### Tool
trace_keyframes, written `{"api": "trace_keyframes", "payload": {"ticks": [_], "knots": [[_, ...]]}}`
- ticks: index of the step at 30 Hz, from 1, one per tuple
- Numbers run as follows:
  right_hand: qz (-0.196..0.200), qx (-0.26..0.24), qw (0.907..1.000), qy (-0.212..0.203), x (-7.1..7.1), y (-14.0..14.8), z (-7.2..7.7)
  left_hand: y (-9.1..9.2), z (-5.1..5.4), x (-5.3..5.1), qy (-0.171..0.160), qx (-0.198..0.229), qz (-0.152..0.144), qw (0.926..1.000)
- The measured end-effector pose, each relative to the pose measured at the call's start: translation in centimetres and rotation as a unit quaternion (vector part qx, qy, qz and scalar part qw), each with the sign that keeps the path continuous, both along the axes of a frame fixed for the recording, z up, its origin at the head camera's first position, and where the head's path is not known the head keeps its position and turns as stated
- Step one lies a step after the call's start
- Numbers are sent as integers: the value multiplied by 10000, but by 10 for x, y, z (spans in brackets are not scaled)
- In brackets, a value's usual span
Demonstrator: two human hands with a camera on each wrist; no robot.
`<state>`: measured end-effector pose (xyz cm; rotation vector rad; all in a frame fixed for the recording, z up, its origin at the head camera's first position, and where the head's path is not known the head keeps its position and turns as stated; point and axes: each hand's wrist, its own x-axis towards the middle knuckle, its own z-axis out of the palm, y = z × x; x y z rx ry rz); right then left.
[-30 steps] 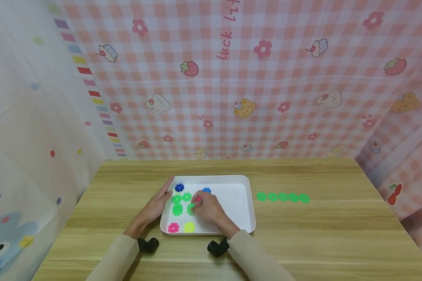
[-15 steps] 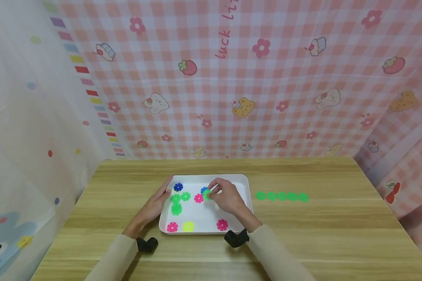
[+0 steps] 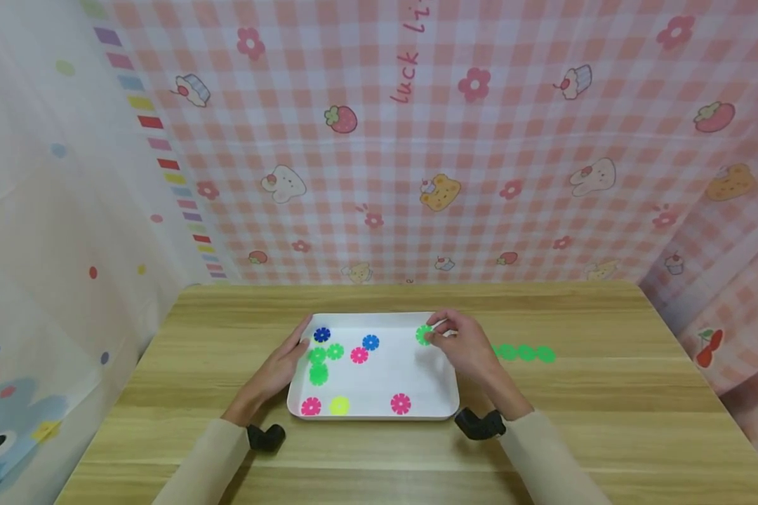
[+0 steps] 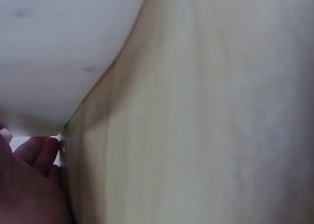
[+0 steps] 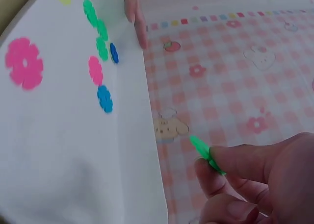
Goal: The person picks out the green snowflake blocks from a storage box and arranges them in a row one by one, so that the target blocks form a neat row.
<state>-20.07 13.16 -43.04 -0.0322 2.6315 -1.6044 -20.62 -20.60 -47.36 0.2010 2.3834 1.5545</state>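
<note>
A white tray (image 3: 379,418) lies on the table with several notched, flower-shaped plastic discs in it. My left hand (image 3: 282,365) holds the tray's left side, thumb at the rim and fingers along the outer wall; in the left wrist view this hand (image 4: 32,185) is partly cut off. Above the tray's right end, my right hand (image 3: 467,347) pinches a green disc (image 3: 424,334) between thumb and fingers. The right wrist view shows that green disc (image 5: 206,153) edge-on. Inside the tray are pink (image 3: 401,404), yellow (image 3: 339,406), blue (image 3: 370,342), dark blue (image 3: 322,334) and green discs (image 3: 318,374).
Right of the tray, a row of green discs (image 3: 526,353) lies on the wooden table (image 3: 606,421), its left end hidden behind my right hand. A pink checked cloth (image 3: 404,140) hangs behind the table. Black wrist devices (image 3: 480,423) sit on both wrists.
My right hand has picked the green disc up from the tray's left-middle part and carried it right to the tray's right end. The left hand has stayed at the tray's side.
</note>
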Motion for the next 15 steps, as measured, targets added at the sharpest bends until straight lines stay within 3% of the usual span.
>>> {"api": "trace_keyframes", "payload": {"ticks": [4,7,15], "knots": [[-120,-160,9998,-90,3,25,-3,-6,-20,-10,158,-94,-7,9998],[-233,-237,9994,-106,5,44,-6,-7,-25,-12,203,-139,-5,9997],[-318,11,9993,172,12,94,-20,-7,-25,-11,203,-119,6,9997]]}}
